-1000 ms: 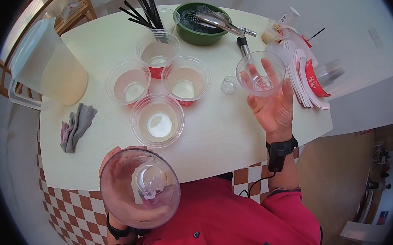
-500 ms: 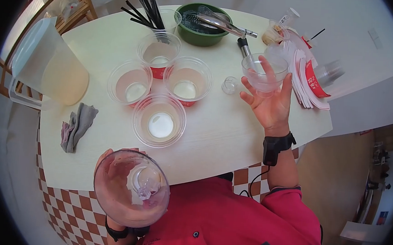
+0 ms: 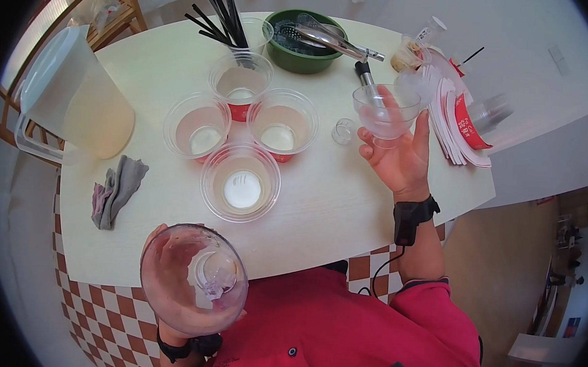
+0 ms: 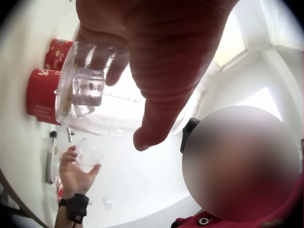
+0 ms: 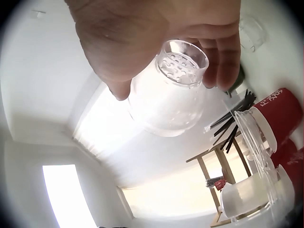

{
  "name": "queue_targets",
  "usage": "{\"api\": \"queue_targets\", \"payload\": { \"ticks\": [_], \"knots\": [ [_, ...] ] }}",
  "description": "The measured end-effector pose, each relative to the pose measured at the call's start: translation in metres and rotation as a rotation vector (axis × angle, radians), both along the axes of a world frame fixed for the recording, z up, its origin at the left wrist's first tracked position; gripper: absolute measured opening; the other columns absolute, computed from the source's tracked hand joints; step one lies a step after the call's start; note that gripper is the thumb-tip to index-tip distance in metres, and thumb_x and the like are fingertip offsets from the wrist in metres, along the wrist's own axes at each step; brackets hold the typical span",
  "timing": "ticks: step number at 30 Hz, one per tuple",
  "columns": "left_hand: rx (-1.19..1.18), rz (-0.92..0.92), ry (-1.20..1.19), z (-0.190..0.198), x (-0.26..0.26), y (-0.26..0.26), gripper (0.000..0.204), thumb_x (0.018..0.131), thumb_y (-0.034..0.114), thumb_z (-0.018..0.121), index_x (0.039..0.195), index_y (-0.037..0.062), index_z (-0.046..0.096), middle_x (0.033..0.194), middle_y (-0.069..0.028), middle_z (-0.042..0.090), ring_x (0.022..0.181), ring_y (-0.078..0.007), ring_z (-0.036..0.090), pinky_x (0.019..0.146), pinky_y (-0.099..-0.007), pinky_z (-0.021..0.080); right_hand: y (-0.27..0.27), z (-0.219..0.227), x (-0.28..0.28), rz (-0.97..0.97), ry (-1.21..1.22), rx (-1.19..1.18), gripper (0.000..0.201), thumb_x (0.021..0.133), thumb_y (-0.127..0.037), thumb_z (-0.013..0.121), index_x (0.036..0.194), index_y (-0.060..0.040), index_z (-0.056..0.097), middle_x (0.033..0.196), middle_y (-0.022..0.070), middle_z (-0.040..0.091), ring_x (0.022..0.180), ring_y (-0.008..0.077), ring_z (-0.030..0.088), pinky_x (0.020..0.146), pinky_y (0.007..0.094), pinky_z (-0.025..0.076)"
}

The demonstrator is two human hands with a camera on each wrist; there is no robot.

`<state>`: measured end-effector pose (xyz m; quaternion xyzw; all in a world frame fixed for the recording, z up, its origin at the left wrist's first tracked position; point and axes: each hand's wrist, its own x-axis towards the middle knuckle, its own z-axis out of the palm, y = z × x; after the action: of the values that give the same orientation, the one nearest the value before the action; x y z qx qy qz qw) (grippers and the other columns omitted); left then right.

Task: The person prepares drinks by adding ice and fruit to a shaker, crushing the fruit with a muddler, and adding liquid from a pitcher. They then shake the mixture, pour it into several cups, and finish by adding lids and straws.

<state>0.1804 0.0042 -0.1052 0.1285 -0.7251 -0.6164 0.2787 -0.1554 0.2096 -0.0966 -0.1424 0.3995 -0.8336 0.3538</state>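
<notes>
At the near edge of the table, my left hand (image 4: 161,61) holds a large clear container (image 3: 165,270), its wide mouth facing the head camera. Ice cubes (image 4: 88,87) lie in its bottom; some fingers show through the wall. Over the table's right part, my right hand (image 3: 404,165) holds up a clear bowl-shaped piece (image 3: 386,115), wide rim upward, by its narrow neck. The right wrist view shows small holes in that neck (image 5: 178,66). Between the hands and beyond stand several clear cups with red bands, the nearest cup (image 3: 239,210) low in the group.
A pitcher (image 3: 101,119) of pale liquid and a grey cloth (image 3: 120,185) are at left. Black straws (image 3: 229,15) and a green bowl (image 3: 302,63) stand at the back. A small clear cap (image 3: 342,131) and paper sleeves (image 3: 445,119) lie at right.
My right hand has turned the clear piece from rim toward the camera to more upright, its fingers now nearer the neck. My left hand has shifted the container slightly left.
</notes>
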Motion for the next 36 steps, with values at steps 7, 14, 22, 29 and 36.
{"api": "queue_targets", "payload": {
  "ticks": [7, 14, 22, 29, 36],
  "knots": [
    [-0.056, 0.051, 0.01, -0.005, 0.0, -0.001, 0.132, 0.044, 0.023, 0.098, 0.151, -0.0027, 0.025, 0.127, -0.0184, 0.055, 0.114, -0.0277, 0.058, 0.098, -0.0423, 0.049, 0.003, -0.005, -0.004, 0.055, 0.166, 0.003, 0.101, 0.084, -0.062, 0.073, 0.161, -0.0183, 0.023, 0.141, 0.0101, 0.048, 0.111, 0.0245, 0.056, 0.08, 0.0334, 0.053],
    [-0.097, 0.07, 0.004, -0.009, 0.003, -0.002, 0.136, 0.043, 0.029, 0.1, 0.151, -0.0041, 0.024, 0.129, -0.019, 0.054, 0.113, -0.0277, 0.058, 0.098, -0.0419, 0.049, -0.002, -0.009, -0.007, -0.128, 0.466, 0.142, 0.097, 0.083, -0.033, 0.083, 0.158, -0.0154, 0.023, 0.137, 0.0129, 0.05, 0.121, 0.0274, 0.058, 0.098, 0.0391, 0.051],
    [-0.123, 0.031, 0.029, -0.007, 0.006, -0.006, 0.129, 0.055, 0.027, 0.096, 0.155, -0.0018, 0.019, 0.131, -0.0186, 0.053, 0.12, -0.0307, 0.056, 0.102, -0.0451, 0.045, -0.013, -0.011, -0.003, -0.309, 0.642, 0.283, 0.093, 0.08, -0.01, 0.085, 0.151, -0.0079, 0.026, 0.136, 0.02, 0.051, 0.125, 0.0287, 0.054, 0.103, 0.043, 0.048],
    [-0.287, 0.06, -0.053, 0.002, 0.013, -0.022, 0.125, 0.057, 0.028, 0.096, 0.152, -0.0037, 0.02, 0.126, -0.0215, 0.057, 0.12, -0.035, 0.056, 0.104, -0.0514, 0.043, -0.017, -0.039, -0.015, -0.372, 0.84, 0.498, 0.086, 0.077, -0.009, 0.086, 0.143, -0.0054, 0.031, 0.141, 0.022, 0.049, 0.133, 0.0308, 0.049, 0.116, 0.0431, 0.035],
    [-0.573, 0.142, 0.151, 0.024, -0.005, -0.028, 0.108, 0.059, 0.023, 0.097, 0.146, 0.0036, 0.036, 0.128, -0.0258, 0.058, 0.115, -0.0369, 0.06, 0.096, -0.0464, 0.05, -0.016, -0.05, -0.018, -0.338, 0.96, 0.611, 0.08, 0.081, -0.002, 0.079, 0.144, -0.0056, 0.03, 0.147, 0.0209, 0.046, 0.142, 0.0308, 0.039, 0.12, 0.0433, 0.026]
  ]
}}
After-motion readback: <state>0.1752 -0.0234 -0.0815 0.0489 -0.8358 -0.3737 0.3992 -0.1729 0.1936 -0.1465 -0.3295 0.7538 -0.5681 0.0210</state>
